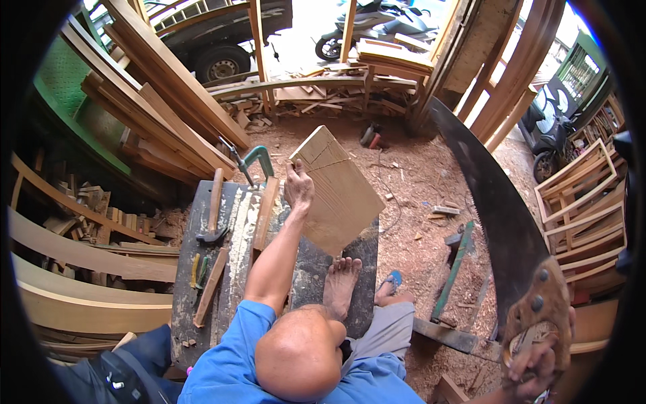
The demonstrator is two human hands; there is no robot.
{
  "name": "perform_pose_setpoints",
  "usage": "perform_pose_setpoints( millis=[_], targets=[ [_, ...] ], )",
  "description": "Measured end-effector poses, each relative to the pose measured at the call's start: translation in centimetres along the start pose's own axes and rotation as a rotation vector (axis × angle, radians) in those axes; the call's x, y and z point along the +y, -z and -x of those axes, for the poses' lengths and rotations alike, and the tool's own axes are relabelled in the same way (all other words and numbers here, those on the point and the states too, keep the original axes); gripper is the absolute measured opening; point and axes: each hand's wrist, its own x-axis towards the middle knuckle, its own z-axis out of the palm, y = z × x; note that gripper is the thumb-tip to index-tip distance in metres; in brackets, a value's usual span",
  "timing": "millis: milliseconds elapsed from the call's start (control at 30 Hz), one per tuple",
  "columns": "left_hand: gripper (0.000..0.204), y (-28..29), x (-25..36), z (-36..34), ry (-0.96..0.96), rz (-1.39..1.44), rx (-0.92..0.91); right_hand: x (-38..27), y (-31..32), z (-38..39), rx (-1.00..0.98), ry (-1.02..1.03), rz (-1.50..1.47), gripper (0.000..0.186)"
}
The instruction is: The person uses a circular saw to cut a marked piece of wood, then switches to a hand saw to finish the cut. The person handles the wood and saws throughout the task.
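My left hand [298, 185] grips the left edge of a pale, tilted wooden board [346, 209], which has dark lines near its top. My bare foot [340, 286] is on the dark, scuffed bench [192, 289], just below the board. At the right, my right hand [535, 363] is closed on the wooden handle [542, 296] of a large handsaw, whose long dark blade [488, 182] stands up and leans left, apart from the board. A green C-clamp [259, 161], a hammer [217, 209] and small tools [202, 273] are at the bench's left side.
Long planks [155, 114] lean at the left, above curved wooden pieces [94, 249]. Wooden frames [579, 209] are stacked at the right. A green-handled tool [451, 269] lies beside the bench, above a shaving-covered floor [410, 175]. A vehicle [222, 64] and scooters [363, 34] stand outside.
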Motion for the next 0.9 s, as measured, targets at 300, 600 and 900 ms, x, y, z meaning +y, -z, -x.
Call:
perform_pose_setpoints(
  millis=[300,600,900],
  targets=[
    [0.060,-2.4,-4.8,5.7,-0.087,0.674,0.368,13.2,-4.3,-0.1,-0.008,-0.282,0.156,0.064],
    [0.048,-2.1,-6.2,7.2,-0.183,0.953,0.213,17.4,-8.9,3.6,0.037,-0.155,0.004,0.061],
    [0.045,-2.9,-2.4,5.8,-0.063,1.194,0.188,14.6,-9.5,2.6,-0.099,-0.022,0.022,0.059]
  ],
)
